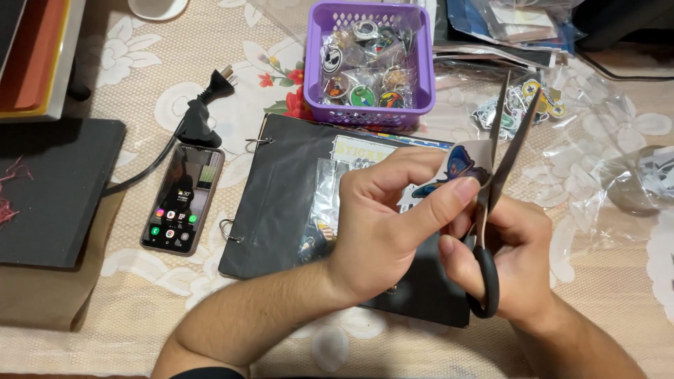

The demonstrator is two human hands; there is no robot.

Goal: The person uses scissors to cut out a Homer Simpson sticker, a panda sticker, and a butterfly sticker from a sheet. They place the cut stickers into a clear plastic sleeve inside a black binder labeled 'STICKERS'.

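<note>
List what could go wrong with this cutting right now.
1. The left hand pinches the butterfly sticker with its fingertips right beside the open scissors; closing the blades might nick a finger.
2. The blades sit near the butterfly's wing, so a slightly off cut could slice into the picture.
3. Trimmings may drop onto the black ring-bound album and the loose plastic bags and get lost.

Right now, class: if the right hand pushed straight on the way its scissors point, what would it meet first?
The right hand aims the scissors up and away. The butterfly sticker lies at the blades, so that comes first; beyond it, probably the clear sticker bags, though depth is unclear.
</note>
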